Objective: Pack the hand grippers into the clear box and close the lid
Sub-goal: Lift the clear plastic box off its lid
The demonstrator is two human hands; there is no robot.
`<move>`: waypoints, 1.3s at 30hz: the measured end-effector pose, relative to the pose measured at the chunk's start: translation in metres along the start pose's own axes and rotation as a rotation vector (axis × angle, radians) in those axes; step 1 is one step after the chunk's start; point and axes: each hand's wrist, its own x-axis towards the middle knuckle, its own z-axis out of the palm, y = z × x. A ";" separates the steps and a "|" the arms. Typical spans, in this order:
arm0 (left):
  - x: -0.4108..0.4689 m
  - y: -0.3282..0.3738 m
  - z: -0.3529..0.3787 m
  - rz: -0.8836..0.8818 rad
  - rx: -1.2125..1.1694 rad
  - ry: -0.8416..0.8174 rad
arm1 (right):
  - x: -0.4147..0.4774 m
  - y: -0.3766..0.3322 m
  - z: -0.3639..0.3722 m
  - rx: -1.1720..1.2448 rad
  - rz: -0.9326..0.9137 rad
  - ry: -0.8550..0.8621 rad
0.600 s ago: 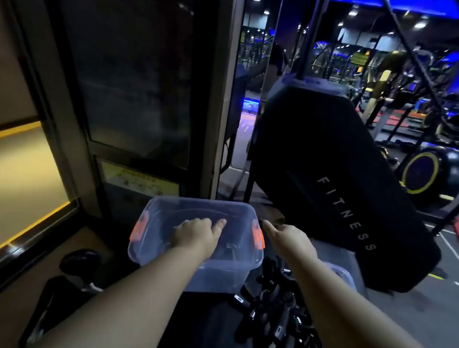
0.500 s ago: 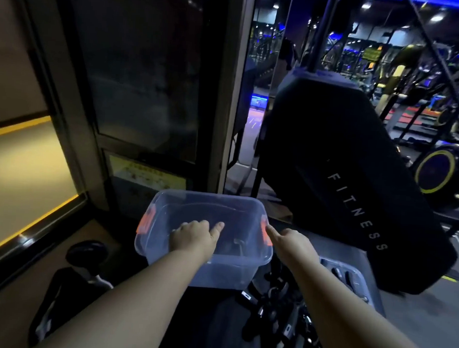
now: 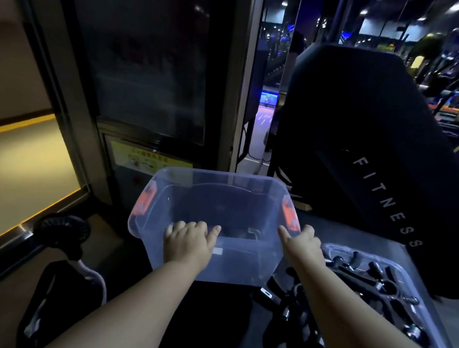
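Both hands kept hold of the clear box point(image 3: 216, 200) and had drawn it nearer over the dark surface point(image 3: 214, 321). The left hand point(image 3: 189, 241) curled its fingers over the near rim, and the right hand point(image 3: 302, 245) gripped the near right corner. The hand grippers point(image 3: 372, 279) lay heaped at the surface's right edge, on what looked like the lid point(image 3: 366, 249). Packing had barely begun.

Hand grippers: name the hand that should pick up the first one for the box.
Probably right. The right hand holds the clear box at its right near corner, beside the hand grippers piled on that side. The left hand grips the near rim farther off and can steady it.
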 end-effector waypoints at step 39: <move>-0.122 -0.035 0.114 0.180 -0.254 0.742 | -0.064 0.129 0.086 0.911 -0.250 0.057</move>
